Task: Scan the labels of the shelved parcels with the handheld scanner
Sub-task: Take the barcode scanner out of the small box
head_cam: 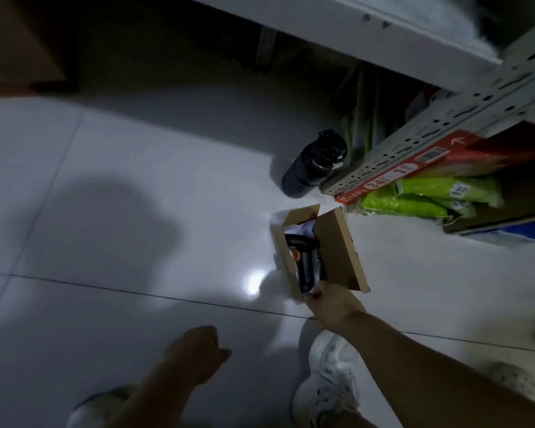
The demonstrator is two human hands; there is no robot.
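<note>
A small open cardboard box (340,248) lies on the tiled floor beside the shelf. Inside it lies the black handheld scanner (306,261) with an orange button. My right hand (331,301) reaches down to the box's near end, its fingers at the scanner's handle; the grip itself is hidden by the hand. My left hand (198,350) hangs lower left over the floor, fingers loosely curled, holding nothing. Green-wrapped parcels (426,196) with small white labels lie on the bottom level of the shelf at right, next to a red carton (420,162).
A black water bottle (314,163) stands on the floor by the grey perforated shelf upright (439,125). A white shelf board (368,29) runs overhead. My white shoes (331,375) are below the box. A bright light reflection (254,279) shines on the tiles.
</note>
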